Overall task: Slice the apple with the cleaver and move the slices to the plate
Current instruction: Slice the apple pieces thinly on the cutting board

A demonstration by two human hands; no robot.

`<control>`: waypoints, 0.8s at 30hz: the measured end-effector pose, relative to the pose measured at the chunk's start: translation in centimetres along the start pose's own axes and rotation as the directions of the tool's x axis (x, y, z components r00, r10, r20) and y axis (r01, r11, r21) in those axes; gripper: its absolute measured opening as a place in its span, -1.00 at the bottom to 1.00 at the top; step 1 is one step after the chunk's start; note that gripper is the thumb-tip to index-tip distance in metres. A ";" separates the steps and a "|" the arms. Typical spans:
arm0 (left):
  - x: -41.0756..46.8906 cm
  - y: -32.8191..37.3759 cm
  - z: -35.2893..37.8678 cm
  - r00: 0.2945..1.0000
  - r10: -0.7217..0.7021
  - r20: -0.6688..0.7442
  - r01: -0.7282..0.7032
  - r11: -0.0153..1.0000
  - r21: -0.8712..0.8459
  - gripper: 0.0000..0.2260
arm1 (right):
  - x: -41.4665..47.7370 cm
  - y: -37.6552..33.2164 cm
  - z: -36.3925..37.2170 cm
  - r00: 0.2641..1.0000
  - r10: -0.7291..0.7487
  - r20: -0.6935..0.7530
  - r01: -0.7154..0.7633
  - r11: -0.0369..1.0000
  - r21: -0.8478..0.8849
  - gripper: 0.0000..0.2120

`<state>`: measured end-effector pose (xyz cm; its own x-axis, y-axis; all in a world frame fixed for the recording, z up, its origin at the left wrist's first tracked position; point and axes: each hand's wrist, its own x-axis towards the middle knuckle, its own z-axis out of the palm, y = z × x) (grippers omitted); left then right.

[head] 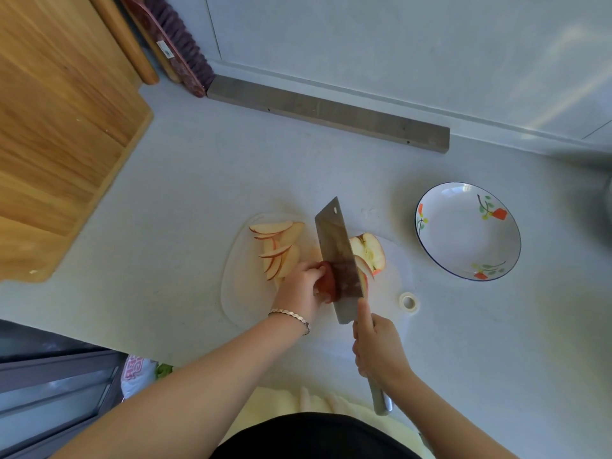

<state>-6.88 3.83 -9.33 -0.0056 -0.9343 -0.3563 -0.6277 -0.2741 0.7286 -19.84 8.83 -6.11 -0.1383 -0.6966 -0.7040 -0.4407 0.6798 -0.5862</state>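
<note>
I see the left hand (299, 286) on the apple piece (326, 281), red skin up, at the near middle of the clear cutting board (238, 293). Its fingers (311, 270) are curled over the piece's left side, gripping it down. The right hand (377, 349) is wrapped tight round the cleaver (334, 246) handle, forefinger reaching up to the heel of the blade. The blade is on edge, running near-to-far, and set into the apple piece just right of the left fingers; I can't tell if the knuckles touch the steel. A thin fresh slice (362, 270) leans on the blade's right face. The apple half (367, 251) lies cut face up just right of the blade, on the right part of the board. The cut slices (278, 248) are fanned in a loose pile on the far-left part of the board, just beyond the left hand. The plate (467, 231) sits on the tabletop (165, 226) to the right, well apart from the board. A tape roll (408, 301) lies between them, nearer my side and beside the board's right edge. A wooden board (59, 127) is at far left, and a grey bar (328, 114) lies along the far wall.
</note>
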 end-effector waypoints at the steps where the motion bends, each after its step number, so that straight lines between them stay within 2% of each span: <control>1: 0.0 0.0 0.1 1.000 0.013 0.002 -0.013 1.000 0.014 -0.60 | 0.0 -0.2 -0.3 0.999 0.035 0.028 -0.037 0.997 0.061 -0.48; 4: 0.0 -0.1 0.2 1.000 -0.016 -0.005 0.015 0.999 -0.033 -0.58 | -0.1 -0.7 -1.1 0.995 0.063 0.080 -0.073 0.988 0.134 -0.50; 7: -0.1 0.0 0.3 0.996 -0.078 -0.044 0.070 0.983 -0.169 -0.63 | -0.4 -0.9 -1.5 0.995 0.055 0.079 -0.066 0.988 0.140 -0.49; 11: -0.3 -0.1 0.3 0.998 -0.041 -0.045 0.040 0.999 -0.030 -0.55 | -0.7 -1.1 -2.0 0.997 0.051 0.060 -0.058 0.990 0.128 -0.50; 14: -0.6 0.3 -0.8 0.998 -0.048 -0.031 0.051 0.991 0.127 -0.64 | -1.2 -1.4 -2.6 0.998 0.014 0.055 -0.018 0.996 0.082 -0.51; 16: -1.1 0.8 -2.6 0.980 0.046 -0.193 -0.015 0.987 0.159 -0.79 | -1.6 -1.9 -3.2 0.997 -0.053 0.056 0.051 0.998 0.026 -0.52; 17: -1.4 1.1 -3.7 0.926 0.153 -0.345 -0.103 0.982 0.159 -0.83 | -1.7 -2.2 -3.5 0.994 -0.105 0.044 0.107 0.994 -0.039 -0.51; 18: -1.7 1.4 -5.0 0.821 0.274 -0.500 -0.209 0.961 0.182 -0.86 | -1.9 -2.6 -3.7 0.986 -0.166 0.031 0.169 0.979 -0.115 -0.51; 19: -2.0 1.7 -6.3 0.688 0.378 -0.620 -0.316 0.924 0.213 -0.88 | -2.0 -3.2 -3.9 0.974 -0.223 0.024 0.224 0.957 -0.187 -0.50; 20: -2.3 2.1 -7.5 0.587 0.451 -0.672 -0.409 0.882 0.235 -0.88 | -2.1 -3.7 -4.0 0.964 -0.266 0.024 0.264 0.931 -0.252 -0.50; 21: -2.6 2.5 -8.7 0.535 0.528 -0.660 -0.487 0.831 0.269 -0.86 | -2.1 -4.3 -4.0 0.953 -0.302 0.034 0.297 0.901 -0.317 -0.51; 22: -2.7 3.0 -9.9 0.525 0.625 -0.578 -0.552 0.767 0.328 -0.83 | -2.0 -5.0 -4.0 0.942 -0.333 0.050 0.326 0.864 -0.385 -0.51; 24: -2.6 3.4 -11.4 0.564 0.794 -0.228 -0.638 0.594 0.490 -0.71 | -1.8 -6.0 -3.8 0.923 -0.373 0.097 0.367 0.772 -0.518 -0.51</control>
<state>-0.14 2.70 0.75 -0.3237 -0.7965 0.5107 -0.7511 0.5446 0.3732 -20.26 5.12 0.22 0.1233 -0.8742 -0.4696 -0.8507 0.1505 -0.5036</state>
